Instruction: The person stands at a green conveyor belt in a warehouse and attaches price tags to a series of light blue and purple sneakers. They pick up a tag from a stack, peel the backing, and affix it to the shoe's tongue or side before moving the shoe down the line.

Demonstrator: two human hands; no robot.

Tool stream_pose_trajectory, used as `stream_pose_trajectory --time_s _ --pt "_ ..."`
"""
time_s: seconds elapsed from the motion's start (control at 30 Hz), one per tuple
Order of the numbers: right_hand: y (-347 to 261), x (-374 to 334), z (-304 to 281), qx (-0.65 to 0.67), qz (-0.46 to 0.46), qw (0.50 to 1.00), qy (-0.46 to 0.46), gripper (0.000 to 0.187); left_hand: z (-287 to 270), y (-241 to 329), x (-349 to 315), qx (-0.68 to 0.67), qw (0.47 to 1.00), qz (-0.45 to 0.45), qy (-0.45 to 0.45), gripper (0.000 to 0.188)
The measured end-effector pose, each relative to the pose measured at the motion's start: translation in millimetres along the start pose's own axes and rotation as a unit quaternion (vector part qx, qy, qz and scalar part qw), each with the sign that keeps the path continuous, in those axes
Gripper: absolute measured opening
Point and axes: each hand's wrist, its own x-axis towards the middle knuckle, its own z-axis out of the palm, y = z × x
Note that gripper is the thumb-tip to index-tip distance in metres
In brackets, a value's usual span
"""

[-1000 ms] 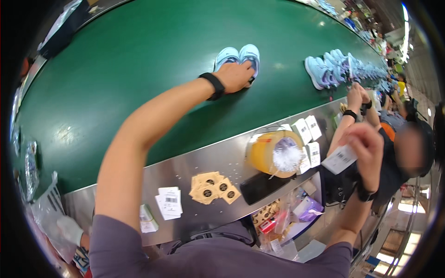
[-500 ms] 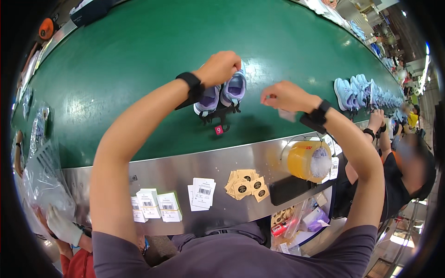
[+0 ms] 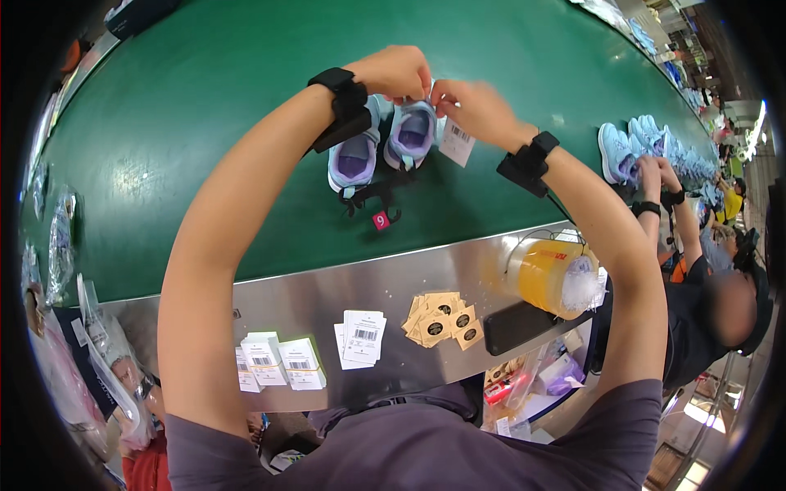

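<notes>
A pair of light blue sneakers with lilac linings stands on the green belt: the left sneaker (image 3: 354, 160) and the right sneaker (image 3: 411, 136). A black plastic shoe hanger (image 3: 372, 195) with a pink size marker (image 3: 380, 220) lies at their heels. My left hand (image 3: 399, 72) is closed in a pinch at the front of the right sneaker; what its fingertips hold is too small to make out. Close beside it my right hand (image 3: 479, 110) pinches too, and a white hang tag (image 3: 457, 142) with a barcode dangles just below its fingers.
Along the steel ledge (image 3: 442, 270) lie banded tag stacks (image 3: 282, 360), loose white tags (image 3: 360, 337), tan stickers (image 3: 442, 319), a black phone-like slab (image 3: 519, 329) and a yellow tub (image 3: 553, 274) of plastic fasteners. At right, a co-worker's hands (image 3: 659, 176) touch blue sneakers (image 3: 647, 143).
My right hand has moved left and away from me, bringing the tag to the right sneaker, where it meets my left hand. The co-worker's hands have reached the row of sneakers.
</notes>
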Motion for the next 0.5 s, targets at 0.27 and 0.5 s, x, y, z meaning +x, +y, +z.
stream_pose_trajectory --time_s 0.27,0.5 --pt "-1.4 9.7 11.2 0.016 0.001 0.996 0.088 0.019 13.0 -10.4 -0.6 0.032 0.994 0.047 0.09 0.015" --pt "17.1 13.2 3.6 -0.062 -0.102 0.959 0.256 0.023 31.0 -1.1 -12.6 0.126 0.967 0.07 0.21 0.021"
